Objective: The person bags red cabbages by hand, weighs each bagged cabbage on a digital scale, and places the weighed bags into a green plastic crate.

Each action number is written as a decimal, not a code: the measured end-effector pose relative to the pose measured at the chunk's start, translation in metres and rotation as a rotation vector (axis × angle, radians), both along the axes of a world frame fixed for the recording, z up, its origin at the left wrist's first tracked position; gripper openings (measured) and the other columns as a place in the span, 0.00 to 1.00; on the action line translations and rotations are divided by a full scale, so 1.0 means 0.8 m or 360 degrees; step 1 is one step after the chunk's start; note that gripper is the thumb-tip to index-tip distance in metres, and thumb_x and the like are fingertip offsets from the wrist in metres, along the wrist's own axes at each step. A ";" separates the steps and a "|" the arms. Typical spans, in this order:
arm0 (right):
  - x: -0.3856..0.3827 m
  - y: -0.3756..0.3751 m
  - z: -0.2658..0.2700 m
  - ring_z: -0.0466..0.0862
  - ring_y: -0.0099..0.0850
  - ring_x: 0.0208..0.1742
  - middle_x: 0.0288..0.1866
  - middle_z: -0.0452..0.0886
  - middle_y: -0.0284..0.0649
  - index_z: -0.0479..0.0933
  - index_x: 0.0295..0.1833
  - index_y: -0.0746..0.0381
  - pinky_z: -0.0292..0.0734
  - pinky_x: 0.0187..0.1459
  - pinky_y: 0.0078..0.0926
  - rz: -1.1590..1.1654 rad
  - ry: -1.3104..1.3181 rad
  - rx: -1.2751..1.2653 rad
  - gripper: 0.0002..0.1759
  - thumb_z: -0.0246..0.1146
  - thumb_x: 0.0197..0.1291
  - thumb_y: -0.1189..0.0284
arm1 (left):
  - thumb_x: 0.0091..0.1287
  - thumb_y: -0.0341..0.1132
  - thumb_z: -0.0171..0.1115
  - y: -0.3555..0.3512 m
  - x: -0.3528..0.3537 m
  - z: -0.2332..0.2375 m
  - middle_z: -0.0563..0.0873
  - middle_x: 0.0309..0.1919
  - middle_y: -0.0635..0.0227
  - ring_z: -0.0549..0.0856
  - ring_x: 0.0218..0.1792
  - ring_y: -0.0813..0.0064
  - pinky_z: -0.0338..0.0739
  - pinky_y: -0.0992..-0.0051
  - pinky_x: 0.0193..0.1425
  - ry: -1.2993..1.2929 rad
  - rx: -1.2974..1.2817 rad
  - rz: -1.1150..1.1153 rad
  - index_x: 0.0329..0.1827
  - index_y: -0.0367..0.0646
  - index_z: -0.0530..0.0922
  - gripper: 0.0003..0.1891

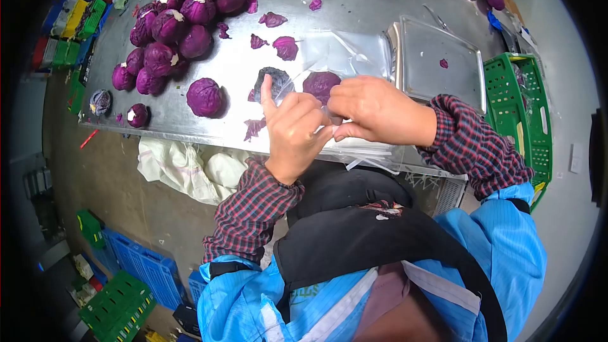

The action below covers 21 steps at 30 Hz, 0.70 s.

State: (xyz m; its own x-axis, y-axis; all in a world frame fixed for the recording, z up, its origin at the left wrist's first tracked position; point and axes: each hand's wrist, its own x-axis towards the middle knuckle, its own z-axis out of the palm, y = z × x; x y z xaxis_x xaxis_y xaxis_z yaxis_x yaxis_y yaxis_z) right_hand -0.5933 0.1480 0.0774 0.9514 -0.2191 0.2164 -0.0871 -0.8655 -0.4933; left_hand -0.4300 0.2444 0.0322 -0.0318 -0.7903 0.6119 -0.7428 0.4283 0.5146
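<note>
Lying at the centre of the frame, over the near edge of the steel table [354,0], a clear plastic bag [345,54] is gripped by both hands. Its film is pinched by the left hand [292,133], whose fingers are curled and one finger raised, and by the right hand [373,111], whose fingertips are pressed together on the film; the two hands are touching. A red cabbage [321,82] is seen through the plastic just above the right hand, though whether it is inside the bag cannot be told. A darker cabbage piece [273,82] is seen just beside it, above the left hand. Left of that, a single cabbage [204,96] lies apart. Loose leaves [285,46] are scattered above. A heap of cabbages [177,19] fills the upper left. A metal tray [437,60] is set right of the bag, with a green crate [516,101] beyond it.
</note>
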 end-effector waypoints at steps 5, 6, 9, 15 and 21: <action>0.010 0.010 -0.005 0.74 0.42 0.35 0.30 0.70 0.40 0.72 0.36 0.63 0.69 0.36 0.37 0.0033 -0.0063 -0.0279 0.17 0.68 0.51 0.63 | 0.37 0.29 0.72 -0.006 0.009 -0.006 0.78 0.24 0.75 0.80 0.32 0.73 0.51 0.39 0.71 0.0036 0.0065 0.0064 0.17 0.47 0.75 0.10; 0.012 0.011 -0.008 0.73 0.42 0.34 0.30 0.69 0.40 0.72 0.36 0.62 0.69 0.36 0.36 0.0027 -0.0081 -0.0337 0.15 0.68 0.53 0.64 | 0.37 0.29 0.72 -0.005 0.011 -0.005 0.78 0.24 0.75 0.80 0.32 0.73 0.51 0.39 0.71 0.0034 0.0065 0.0068 0.17 0.47 0.75 0.10; -0.005 -0.003 0.013 0.75 0.38 0.35 0.32 0.71 0.39 0.74 0.40 0.63 0.69 0.36 0.35 0.0136 0.0011 0.0576 0.13 0.67 0.55 0.68 | 0.38 0.30 0.74 0.001 0.018 0.001 0.78 0.23 0.75 0.80 0.33 0.73 0.52 0.41 0.71 0.0009 0.0146 -0.0022 0.18 0.46 0.76 0.11; -0.206 -0.054 0.161 0.76 0.28 0.34 0.33 0.75 0.32 0.72 0.34 0.60 0.77 0.42 0.32 -0.0478 -0.1942 0.1611 0.05 0.62 0.57 0.74 | 0.41 0.37 0.79 0.028 0.023 0.000 0.80 0.21 0.79 0.83 0.42 0.72 0.55 0.48 0.72 0.0119 0.0047 0.0005 0.19 0.49 0.80 0.12; -0.271 0.025 -0.084 0.83 0.44 0.48 0.55 0.81 0.48 0.73 0.62 0.61 0.73 0.56 0.39 -0.0024 0.2198 0.0744 0.26 0.59 0.58 0.66 | 0.38 0.41 0.84 0.092 -0.011 -0.094 0.68 0.54 0.58 0.71 0.58 0.61 0.66 0.58 0.65 0.0834 -0.0216 0.0465 0.57 0.42 0.65 0.44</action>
State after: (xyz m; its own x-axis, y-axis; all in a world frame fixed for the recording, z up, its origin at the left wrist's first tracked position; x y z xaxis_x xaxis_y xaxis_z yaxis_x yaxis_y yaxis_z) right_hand -0.8100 0.1680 0.0104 0.3355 -0.0232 -0.9418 -0.7227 -0.6476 -0.2415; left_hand -0.4384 0.3177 -0.0433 0.5065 -0.6349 0.5834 -0.5022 0.3328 0.7982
